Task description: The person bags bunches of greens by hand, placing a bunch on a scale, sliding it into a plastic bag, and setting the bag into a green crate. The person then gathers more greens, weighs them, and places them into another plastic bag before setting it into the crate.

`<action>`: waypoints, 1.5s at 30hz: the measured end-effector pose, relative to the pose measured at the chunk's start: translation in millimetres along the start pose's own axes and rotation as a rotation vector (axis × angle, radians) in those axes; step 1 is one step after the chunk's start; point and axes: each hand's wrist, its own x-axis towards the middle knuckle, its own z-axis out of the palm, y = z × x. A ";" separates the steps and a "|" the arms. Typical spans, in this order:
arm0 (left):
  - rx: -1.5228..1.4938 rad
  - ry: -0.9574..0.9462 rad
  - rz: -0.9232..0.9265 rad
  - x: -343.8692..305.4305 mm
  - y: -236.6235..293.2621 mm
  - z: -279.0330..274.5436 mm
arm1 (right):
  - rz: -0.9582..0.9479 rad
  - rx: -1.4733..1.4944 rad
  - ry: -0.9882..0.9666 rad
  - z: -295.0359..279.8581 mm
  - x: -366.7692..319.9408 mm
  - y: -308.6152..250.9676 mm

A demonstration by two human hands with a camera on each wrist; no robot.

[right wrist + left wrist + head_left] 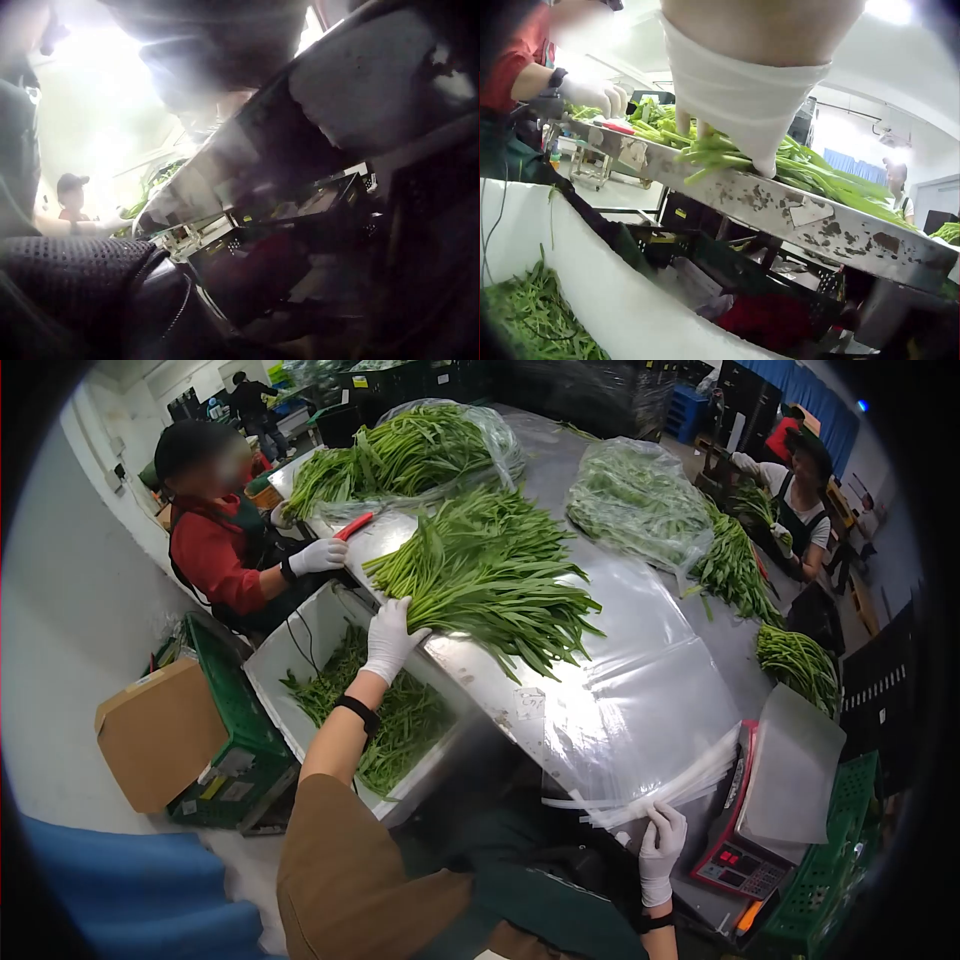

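My gloved left hand (392, 640) grips the stem ends of a large bunch of leafy greens (490, 575) lying on the metal table (545, 435). In the left wrist view the fingers and thumb of that hand (735, 97) straddle the stems (712, 156), which poke out over the table edge. At the near edge, my gloved right hand (660, 850) pinches the rim of a stack of clear plastic bags (640, 700) lying flat. Dark blur hides most of this hand in the right wrist view.
A white bin (270, 685) with loose leaves stands below the table edge. A red scale (740, 860) sits to the right. Bagged greens (640, 495) lie farther back. At left, a person in red sleeves (225, 550) holds a red-handled tool (354, 525); another person (800, 510) works opposite.
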 end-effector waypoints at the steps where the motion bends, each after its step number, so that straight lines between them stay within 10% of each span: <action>1: 0.017 0.022 -0.043 -2.1 0.7 6.0 | 0.009 -0.002 0.016 -0.2 -1.7 0.0; 10: 0.062 -0.418 -0.097 24.7 23.7 -32.0 | 0.008 0.039 0.053 -0.3 -2.7 0.4; 45: -0.173 -0.391 -0.155 34.1 65.7 -62.7 | 0.251 0.315 0.224 -0.6 -6.4 15.5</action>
